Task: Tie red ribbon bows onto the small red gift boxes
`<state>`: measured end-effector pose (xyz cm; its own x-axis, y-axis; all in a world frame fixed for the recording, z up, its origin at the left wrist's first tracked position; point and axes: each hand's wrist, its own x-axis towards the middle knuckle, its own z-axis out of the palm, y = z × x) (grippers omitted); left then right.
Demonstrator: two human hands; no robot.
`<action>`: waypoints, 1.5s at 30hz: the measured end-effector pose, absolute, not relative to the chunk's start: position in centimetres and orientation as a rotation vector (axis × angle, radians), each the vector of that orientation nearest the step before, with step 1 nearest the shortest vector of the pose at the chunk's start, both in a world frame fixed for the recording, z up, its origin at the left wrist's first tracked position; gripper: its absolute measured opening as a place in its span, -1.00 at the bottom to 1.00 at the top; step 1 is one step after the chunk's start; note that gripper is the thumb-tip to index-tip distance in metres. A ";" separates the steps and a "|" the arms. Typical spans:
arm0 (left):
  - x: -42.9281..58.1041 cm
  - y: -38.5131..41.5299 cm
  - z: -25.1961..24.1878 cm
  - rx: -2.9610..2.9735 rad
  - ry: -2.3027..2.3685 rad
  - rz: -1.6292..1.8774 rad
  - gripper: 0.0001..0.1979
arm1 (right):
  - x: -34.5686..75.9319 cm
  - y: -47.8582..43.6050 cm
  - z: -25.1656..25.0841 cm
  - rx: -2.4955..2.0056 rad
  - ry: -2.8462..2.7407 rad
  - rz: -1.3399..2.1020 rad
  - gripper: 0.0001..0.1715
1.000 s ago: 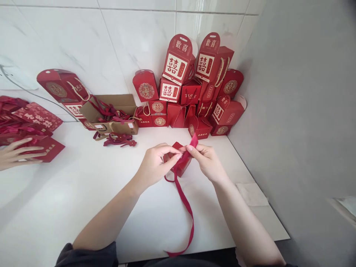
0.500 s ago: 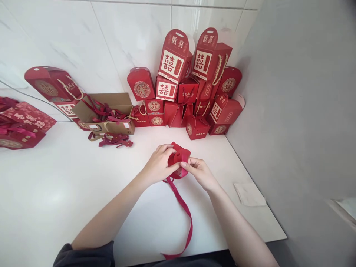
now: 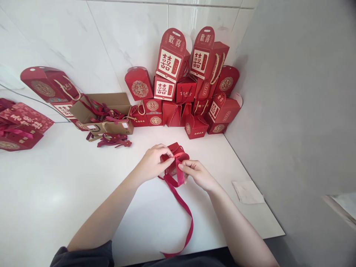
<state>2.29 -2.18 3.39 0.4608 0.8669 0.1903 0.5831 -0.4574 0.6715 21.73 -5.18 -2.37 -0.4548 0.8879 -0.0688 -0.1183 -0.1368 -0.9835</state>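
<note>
Here, small red box [image 3: 177, 150] right of cardboard carton [image 3: 111, 128], nearer viewer; sides partly hidden by hands. Right hand [image 3: 198, 174] pinching ribbon [image 3: 180, 200]; left hand [image 3: 152, 163] at box top, exact grip indiscernible. Left of carton, red packages [image 3: 25, 118] cut off.

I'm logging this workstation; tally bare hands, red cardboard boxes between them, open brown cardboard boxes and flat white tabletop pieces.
Bare left hand and right hand: 2
Red cardboard box between them: 1
Brown cardboard box: 1
Flat white piece: 1
Total: 5

Head view, forward and down at hands [image 3: 152, 163] [image 3: 198, 174]
</note>
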 end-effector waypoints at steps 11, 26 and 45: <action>2.7 -2.5 3.3 1.787 1.227 0.623 -0.78 | 22.0 -4.9 -2.6 -0.975 -1.377 1.603 -0.56; 3.2 -1.7 1.3 1.668 1.138 0.671 -0.62 | 21.5 -4.7 -3.4 -1.028 -1.396 1.388 -0.56; 3.4 -2.0 1.9 1.546 1.138 0.669 -0.72 | 21.2 -5.1 -3.0 -1.110 -1.455 0.845 -0.77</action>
<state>3.42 -2.01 1.89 0.3903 0.9100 -0.1397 0.3211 0.0076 0.9470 21.25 -5.07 -3.02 0.0034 0.9470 0.3212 0.1900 0.3147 -0.9300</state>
